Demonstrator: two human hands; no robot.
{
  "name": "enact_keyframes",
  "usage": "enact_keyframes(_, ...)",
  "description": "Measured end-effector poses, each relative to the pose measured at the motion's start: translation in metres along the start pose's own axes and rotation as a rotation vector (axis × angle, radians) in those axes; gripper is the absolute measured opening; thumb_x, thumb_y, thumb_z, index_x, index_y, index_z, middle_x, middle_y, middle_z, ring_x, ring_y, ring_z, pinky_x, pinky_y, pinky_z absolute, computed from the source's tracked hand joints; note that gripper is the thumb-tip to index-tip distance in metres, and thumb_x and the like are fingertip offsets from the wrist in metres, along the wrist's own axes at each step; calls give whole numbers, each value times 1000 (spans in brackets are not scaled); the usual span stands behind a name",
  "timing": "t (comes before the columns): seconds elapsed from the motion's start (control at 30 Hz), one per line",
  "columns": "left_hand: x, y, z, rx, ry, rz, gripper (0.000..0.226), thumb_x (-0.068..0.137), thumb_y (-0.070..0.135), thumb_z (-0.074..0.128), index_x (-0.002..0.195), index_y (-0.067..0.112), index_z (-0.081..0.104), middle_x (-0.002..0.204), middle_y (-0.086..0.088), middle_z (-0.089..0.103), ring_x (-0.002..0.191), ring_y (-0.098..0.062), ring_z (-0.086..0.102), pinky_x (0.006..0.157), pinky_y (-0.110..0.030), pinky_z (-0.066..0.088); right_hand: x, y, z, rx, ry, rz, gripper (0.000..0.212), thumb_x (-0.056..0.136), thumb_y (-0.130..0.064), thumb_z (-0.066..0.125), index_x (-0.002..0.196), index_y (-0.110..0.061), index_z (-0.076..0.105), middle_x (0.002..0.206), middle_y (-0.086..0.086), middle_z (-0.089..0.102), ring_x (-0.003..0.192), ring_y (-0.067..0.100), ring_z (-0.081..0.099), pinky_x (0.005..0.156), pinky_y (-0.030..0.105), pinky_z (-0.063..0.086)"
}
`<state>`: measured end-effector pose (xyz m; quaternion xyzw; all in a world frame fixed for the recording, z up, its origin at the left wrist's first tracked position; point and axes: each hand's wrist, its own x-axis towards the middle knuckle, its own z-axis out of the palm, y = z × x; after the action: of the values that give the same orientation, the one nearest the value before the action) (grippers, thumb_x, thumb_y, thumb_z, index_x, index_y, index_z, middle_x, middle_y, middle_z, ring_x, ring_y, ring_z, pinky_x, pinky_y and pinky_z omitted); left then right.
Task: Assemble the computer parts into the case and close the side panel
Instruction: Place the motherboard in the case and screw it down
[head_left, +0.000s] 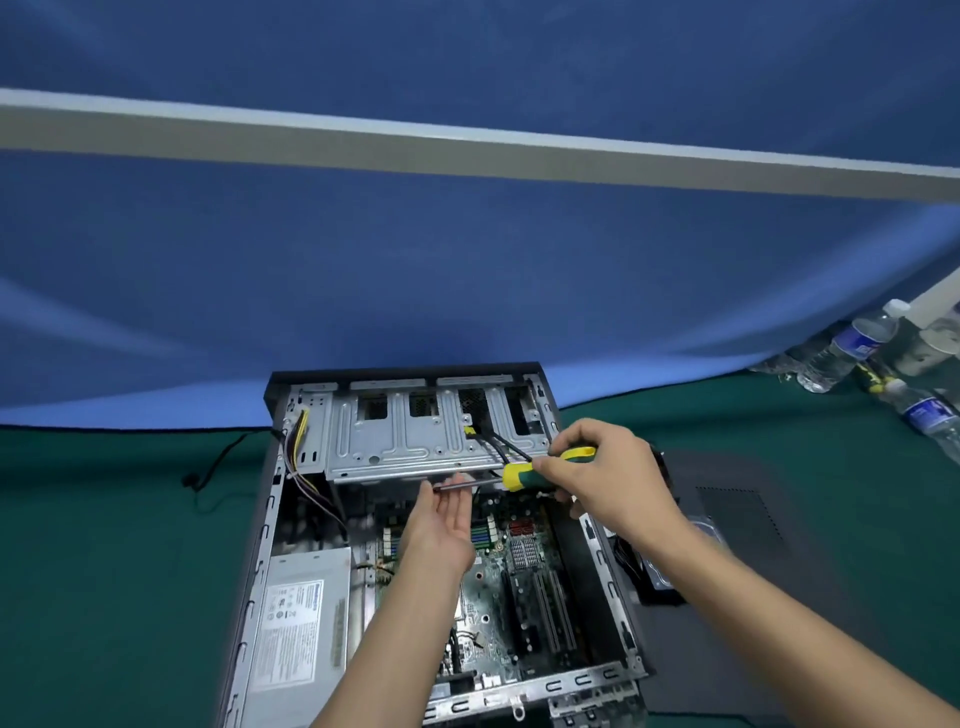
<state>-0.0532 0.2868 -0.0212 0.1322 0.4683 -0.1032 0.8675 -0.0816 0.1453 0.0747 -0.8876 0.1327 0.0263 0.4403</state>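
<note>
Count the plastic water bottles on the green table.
2 plainly visible, both at the far right: one clear plastic water bottle with a blue label by the blue backdrop, another clear blue-labelled bottle nearer, at the picture's edge. More clear plastic beside them may be further bottles.

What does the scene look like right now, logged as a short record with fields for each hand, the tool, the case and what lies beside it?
left hand: open, fingertips at the screwdriver shaft
right hand: grips the screwdriver handle
case: lying open, motherboard and power supply inside
drive cage: at the far end
side panel: off, on the table to the right
</note>
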Motion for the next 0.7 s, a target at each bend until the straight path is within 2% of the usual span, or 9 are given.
enact_keyframes(0.07,3,-2,-8,27,-11,-49,20,92,15,56,104,-1,56,94,-13,66,76,-21,66,80,-32,52,1,1,3,-75,5,-14,16,79,-25,76,76,-19,62,56,0,64,47,13,57,53,35,54)
enact_keyframes(0.1,4,-4,-12,36,-1,-68,18,92,15,56,100,-2,56,91,-14,66,75,-22,66,77,-32,52,1,1,5,-110,7,-24,16,78,-26,76,76,-20,62,59,1,64,50,16,57,55,35,54)
enact_keyframes(0.2,7,-6,-19,51,44,-107,15,92,13,56,92,-2,56,96,-14,65,95,-27,66,79,-34,52,0,2,13,-173,-4,-36,16,79,-27,75,75,-22,60,62,1,63,50,17,55,51,33,50)
enact_keyframes(0.3,11,-5,-23,82,50,-138,15,93,11,54,86,-2,55,112,-16,61,111,-30,60,90,-34,49,0,6,16,-212,-10,-46,17,79,-28,75,75,-24,58,67,1,64,60,22,63,55,34,51)
enact_keyframes(0.37,14,-4,-26,102,39,-145,15,94,11,52,95,-4,56,120,-18,60,112,-31,59,93,-35,48,0,8,16,-221,-18,-46,17,80,-27,74,76,-24,58,71,0,64,66,23,65,57,35,52)
enact_keyframes(0.43,15,-4,-30,115,19,-164,26,96,13,49,114,-6,54,119,-21,60,108,-33,61,91,-38,49,1,9,17,-230,-28,-45,19,80,-26,74,77,-26,55,75,0,64,68,23,65,61,36,53)
enact_keyframes(0.5,13,-4,-31,146,-45,-217,41,100,26,43,119,-10,51,103,-28,65,91,-36,65,79,-41,54,3,8,15,-243,-16,-51,20,79,-25,74,79,-25,54,77,1,64,70,23,64,64,37,54)
enact_keyframes(0.6,12,2,-33,338,-145,-291,59,101,40,32,105,-14,56,85,-32,68,72,-38,70,57,-39,57,10,5,4,-294,5,-52,22,77,-25,74,79,-24,52,76,1,65,70,24,64,65,37,54)
enact_keyframes(0.7,12,12,-36,589,-193,-282,51,101,33,35,96,-12,57,81,-30,68,66,-35,70,48,-36,57,15,4,-6,-402,-29,-38,20,76,-27,73,75,-24,53,68,-2,64,60,22,62,55,32,50)
